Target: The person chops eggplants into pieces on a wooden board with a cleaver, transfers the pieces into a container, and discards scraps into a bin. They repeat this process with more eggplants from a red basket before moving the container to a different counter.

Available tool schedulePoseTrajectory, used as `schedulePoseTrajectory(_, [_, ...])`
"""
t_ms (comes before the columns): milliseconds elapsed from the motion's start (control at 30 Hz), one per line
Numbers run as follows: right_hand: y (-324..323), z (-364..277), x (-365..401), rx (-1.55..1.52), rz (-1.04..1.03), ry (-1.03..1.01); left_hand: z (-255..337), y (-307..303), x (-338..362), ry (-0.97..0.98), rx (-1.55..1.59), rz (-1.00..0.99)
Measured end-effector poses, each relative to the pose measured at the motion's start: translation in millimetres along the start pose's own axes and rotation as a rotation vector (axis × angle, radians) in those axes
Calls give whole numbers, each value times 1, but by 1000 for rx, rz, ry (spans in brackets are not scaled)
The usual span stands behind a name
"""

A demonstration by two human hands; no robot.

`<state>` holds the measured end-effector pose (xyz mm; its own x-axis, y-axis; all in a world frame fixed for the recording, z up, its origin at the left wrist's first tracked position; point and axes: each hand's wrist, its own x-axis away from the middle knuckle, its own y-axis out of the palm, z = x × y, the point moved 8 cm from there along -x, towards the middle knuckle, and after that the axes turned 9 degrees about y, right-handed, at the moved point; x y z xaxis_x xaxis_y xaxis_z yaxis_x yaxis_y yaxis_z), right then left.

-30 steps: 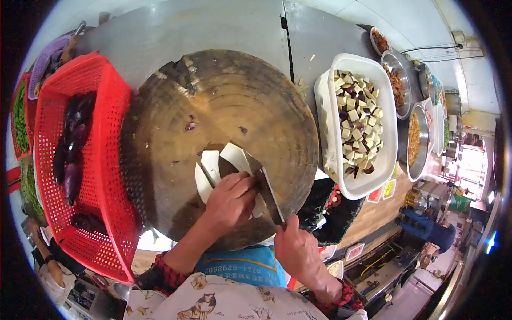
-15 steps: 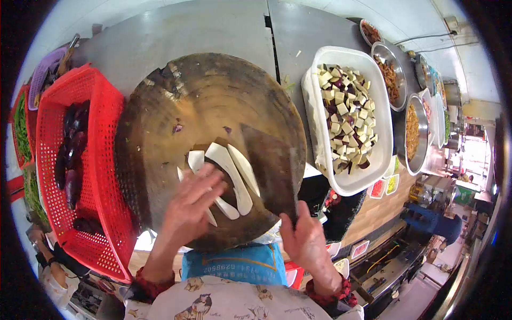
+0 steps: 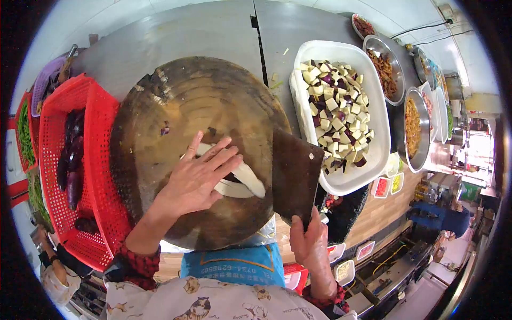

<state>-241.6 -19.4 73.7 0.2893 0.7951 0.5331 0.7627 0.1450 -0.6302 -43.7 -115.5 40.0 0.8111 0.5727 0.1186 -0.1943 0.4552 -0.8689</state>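
My left hand (image 3: pixel 197 184) lies with fingers spread over long pale eggplant strips (image 3: pixel 246 178) on the round wooden chopping block (image 3: pixel 213 96). It covers part of the strips; their right ends stick out past the fingers. In my right hand (image 3: pixel 311 240) is the handle of a broad dark cleaver (image 3: pixel 297 173). The blade is over the block's right edge, apart from the strips. Beside it stands a white tub (image 3: pixel 386 146) with eggplant cubes (image 3: pixel 338 106) in it.
Left of the block, a red plastic basket (image 3: pixel 101 160) holds whole eggplants (image 3: pixel 74 170). Metal bowls of food (image 3: pixel 417 128) stand beyond the tub. A blue bag (image 3: pixel 234 261) is below the block. Another person (image 3: pixel 442 218) is at far right, and a person's arm (image 3: pixel 53 261) shows at lower left.
My left hand has moved right and up over the strips, which now lie closer together and more slanted. The cleaver has shifted right, off the middle of the block toward the tub.
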Motion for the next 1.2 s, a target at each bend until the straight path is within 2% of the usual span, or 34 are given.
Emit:
schedulePoseTrajectory(67, [2, 4, 0, -2, -6, -12, 2, 11, 2, 29, -80, 32])
schedulePoseTrajectory(133, [4, 5, 1, -2, -11, -31, -7, 24, 8, -148, 18, 55])
schedulePoseTrajectory(167, [8, 3, 2, 115, -13, -53, -1, 28, 11, -146, 16, 57])
schedulePoseTrajectory(233, [16, -6, 3, 297, -20, -111, -9, 35, 30, -460, 19, 96])
schedulePoseTrajectory(333, [32, -29, -3, 422, -20, -182, -2, 26, 44, -566, -62, 133])
schedulePoseTrajectory(367, [37, -41, -7, 443, -26, -217, -4, 25, 48, -570, -60, 134])
schedulePoseTrajectory(433, [52, -49, -11, 489, -65, -240, 0, 17, 52, -456, -118, 199])
schedulePoseTrajectory(500, [61, -53, -11, 538, -105, -271, -1, 36, 53, -418, -111, 209])
schedulePoseTrajectory(600, [56, -48, -9, 532, -114, -201, -1, 43, 55, -363, -75, 220])
schedulePoseTrajectory(667, [37, -66, 0, 426, 3, -274, -1, 42, 56, -357, -40, 222])
schedulePoseTrajectory(733, [35, -76, 9, 422, -17, -312, -1, 33, 64, -332, 40, 377])
schedulePoseTrajectory(767, [42, -80, 14, 438, -63, -365, -5, 40, 66, -331, 44, 379])
schedulePoseTrajectory(800, [49, -85, 18, 454, -110, -416, -7, 39, 69, -282, 4, 496])
schedulePoseTrajectory(833, [59, -79, 14, 530, -134, -350, -6, 36, 72, -233, -35, 614])
schedulePoseTrajectory(933, [80, -72, -6, 578, -181, -240, -9, 32, 70, -274, -14, 707])
schedulePoseTrajectory(1067, [90, -83, -28, 631, -103, -280, -10, 27, 70, -248, -14, 743])
schedulePoseTrajectory(1133, [76, -77, -30, 566, -81, -233, -8, 29, 70, -278, -51, 755])
schedulePoseTrajectory(1200, [70, -75, -14, 520, -66, -288, -11, 26, 70, -273, -29, 756])
